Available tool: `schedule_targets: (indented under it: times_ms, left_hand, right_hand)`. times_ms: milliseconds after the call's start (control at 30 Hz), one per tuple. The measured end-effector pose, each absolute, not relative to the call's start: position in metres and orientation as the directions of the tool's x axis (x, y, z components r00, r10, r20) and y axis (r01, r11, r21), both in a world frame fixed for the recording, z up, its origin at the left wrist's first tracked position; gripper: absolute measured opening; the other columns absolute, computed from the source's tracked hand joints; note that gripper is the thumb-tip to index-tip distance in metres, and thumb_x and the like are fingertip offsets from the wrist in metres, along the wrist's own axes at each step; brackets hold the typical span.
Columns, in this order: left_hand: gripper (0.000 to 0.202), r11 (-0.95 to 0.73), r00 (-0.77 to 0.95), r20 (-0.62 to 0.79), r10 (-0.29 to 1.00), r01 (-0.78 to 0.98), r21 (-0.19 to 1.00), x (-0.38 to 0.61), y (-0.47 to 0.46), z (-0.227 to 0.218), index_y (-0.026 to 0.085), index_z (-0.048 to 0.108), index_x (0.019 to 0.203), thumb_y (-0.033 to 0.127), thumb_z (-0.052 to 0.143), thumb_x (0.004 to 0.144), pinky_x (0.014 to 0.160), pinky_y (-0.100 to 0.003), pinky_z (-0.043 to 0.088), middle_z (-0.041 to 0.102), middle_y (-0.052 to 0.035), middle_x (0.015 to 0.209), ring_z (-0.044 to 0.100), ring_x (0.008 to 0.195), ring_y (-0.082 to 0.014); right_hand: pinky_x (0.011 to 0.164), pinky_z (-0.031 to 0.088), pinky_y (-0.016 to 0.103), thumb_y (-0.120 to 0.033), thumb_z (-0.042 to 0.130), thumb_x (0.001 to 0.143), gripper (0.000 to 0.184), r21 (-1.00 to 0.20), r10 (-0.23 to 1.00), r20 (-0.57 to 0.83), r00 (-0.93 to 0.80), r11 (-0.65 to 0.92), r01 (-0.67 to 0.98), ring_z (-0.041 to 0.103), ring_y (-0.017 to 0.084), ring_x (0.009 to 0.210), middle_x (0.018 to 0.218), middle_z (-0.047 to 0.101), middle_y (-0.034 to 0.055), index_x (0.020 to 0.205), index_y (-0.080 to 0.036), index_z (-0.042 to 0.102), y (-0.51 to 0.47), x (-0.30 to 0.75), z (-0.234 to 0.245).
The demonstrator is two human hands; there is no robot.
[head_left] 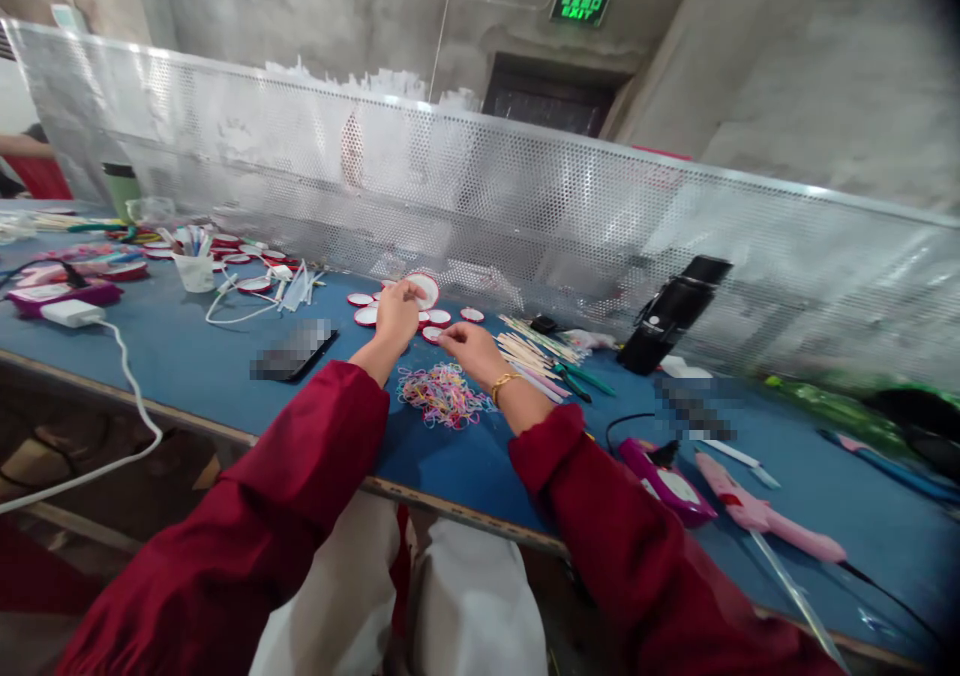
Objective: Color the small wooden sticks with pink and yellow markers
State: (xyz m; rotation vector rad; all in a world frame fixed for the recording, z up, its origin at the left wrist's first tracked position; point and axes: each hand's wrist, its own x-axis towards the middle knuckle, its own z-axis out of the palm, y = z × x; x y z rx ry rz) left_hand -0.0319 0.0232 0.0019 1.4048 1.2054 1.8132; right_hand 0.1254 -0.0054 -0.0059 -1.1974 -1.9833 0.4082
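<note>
My left hand (399, 313) is closed at the edge of a round white disc with a red rim (427, 291), which is tilted up off the table. My right hand (475, 350) has its fingers pinched together beside a smaller red-rimmed white disc (432, 335); what is in the pinch, if anything, is too small to make out. More such discs (365, 316) lie around and behind my left hand, partly covered by it. Just in front of my hands is a pile of colourful rubber bands (444, 396).
Right of my hands lie thin wooden sticks (521, 341) and green-handled pliers (592, 379). Farther right are a black flask-like object (671, 316), a purple power box (667, 481) and a pink glue gun (765, 516). A phone (296, 349) and white cup (193, 271) stand left. A perforated metal screen (465, 196) borders the back.
</note>
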Motion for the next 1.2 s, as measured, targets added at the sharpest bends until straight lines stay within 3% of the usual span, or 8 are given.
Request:
schedule_targets:
  times_ms: [100, 167, 333, 467, 700, 933, 1033, 1200]
  left_hand:
    - [0.019, -0.507, -0.234, 0.554, 0.799, 0.234, 0.830, -0.019, 0.021, -0.002, 0.015, 0.067, 0.068, 0.006, 0.051, 0.065, 0.069, -0.027, 0.042, 0.061, -0.0032, 0.069, 0.053, 0.072, -0.0161]
    - [0.012, -0.484, -0.123, 0.508, 0.853, 0.180, 0.856, -0.008, 0.016, -0.005, 0.014, 0.068, 0.069, 0.011, 0.057, 0.065, 0.062, -0.027, 0.043, 0.060, -0.0022, 0.064, 0.053, 0.064, -0.0146]
    - [0.014, -0.382, 0.128, 0.392, 0.911, -0.095, 0.919, 0.010, -0.001, -0.006, 0.013, 0.065, 0.071, 0.027, 0.066, 0.071, 0.059, -0.024, 0.045, 0.060, -0.0022, 0.065, 0.053, 0.059, -0.0107]
    - [0.017, -0.346, 0.164, 0.366, 0.916, -0.139, 0.928, 0.014, -0.006, -0.005, 0.013, 0.063, 0.070, 0.028, 0.070, 0.070, 0.059, -0.024, 0.044, 0.059, -0.0024, 0.064, 0.053, 0.059, -0.0100]
    - [0.024, -0.401, 0.133, 0.399, 0.907, -0.012, 0.916, 0.013, -0.001, -0.009, 0.016, 0.055, 0.057, 0.028, 0.066, 0.074, 0.052, -0.024, 0.034, 0.049, 0.0003, 0.052, 0.044, 0.051, -0.0104]
    - [0.027, -0.669, 0.076, 0.697, 0.713, 0.372, 0.643, 0.003, 0.002, -0.003, 0.019, 0.050, 0.042, 0.009, 0.057, 0.066, 0.066, -0.028, 0.036, 0.046, -0.0029, 0.054, 0.046, 0.072, -0.0180]
    - [0.030, -0.651, 0.040, 0.703, 0.710, 0.417, 0.635, 0.000, 0.005, -0.004, 0.020, 0.045, 0.039, 0.008, 0.054, 0.066, 0.065, -0.029, 0.035, 0.042, -0.0021, 0.050, 0.043, 0.067, -0.0178]
    - [0.031, -0.627, 0.043, 0.666, 0.744, 0.387, 0.676, 0.000, 0.005, -0.004, 0.019, 0.048, 0.040, 0.012, 0.054, 0.069, 0.058, -0.028, 0.033, 0.041, -0.0008, 0.045, 0.042, 0.058, -0.0150]
  right_hand:
    - [0.057, 0.041, 0.024, -0.043, 0.059, 0.076, 0.026, -0.753, 0.845, 0.533, -0.035, 0.492, 0.437, 0.050, 0.012, 0.057, 0.064, 0.060, -0.0013, 0.074, -0.017, 0.063, -0.012, 0.144, -0.004]
    - [0.059, 0.042, 0.025, -0.042, 0.059, 0.076, 0.026, -0.762, 0.805, 0.587, 0.083, 0.515, 0.392, 0.051, 0.012, 0.059, 0.066, 0.060, -0.0005, 0.073, -0.017, 0.062, -0.015, 0.150, -0.007]
    - [0.059, 0.042, 0.026, -0.038, 0.060, 0.076, 0.022, -0.686, 0.726, 0.675, 0.131, 0.552, 0.475, 0.053, 0.014, 0.059, 0.066, 0.063, 0.0013, 0.071, -0.017, 0.064, -0.015, 0.152, -0.011]
    - [0.058, 0.042, 0.026, -0.037, 0.059, 0.076, 0.020, -0.678, 0.721, 0.677, 0.148, 0.533, 0.506, 0.053, 0.014, 0.058, 0.063, 0.062, 0.0011, 0.069, -0.018, 0.063, -0.018, 0.152, -0.009]
    - [0.061, 0.043, 0.026, -0.037, 0.056, 0.077, 0.021, -0.702, 0.758, 0.642, 0.114, 0.522, 0.484, 0.053, 0.014, 0.060, 0.066, 0.063, 0.0011, 0.071, -0.018, 0.062, -0.018, 0.149, -0.011]
    - [0.073, 0.044, 0.028, -0.026, 0.046, 0.076, 0.017, -0.727, 0.803, 0.582, -0.132, 0.586, 0.357, 0.053, 0.017, 0.073, 0.070, 0.057, 0.0013, 0.061, -0.021, 0.052, -0.026, 0.151, 0.003]
    - [0.082, 0.043, 0.031, -0.025, 0.045, 0.078, 0.024, -0.637, 0.739, 0.612, -0.284, 0.672, 0.377, 0.053, 0.018, 0.079, 0.071, 0.058, 0.0028, 0.054, -0.021, 0.046, -0.039, 0.157, 0.018]
    - [0.085, 0.045, 0.033, -0.028, 0.046, 0.080, 0.024, -0.747, 0.757, 0.555, -0.346, 0.636, 0.193, 0.057, 0.017, 0.079, 0.070, 0.060, 0.0027, 0.061, -0.019, 0.057, -0.048, 0.161, 0.030]
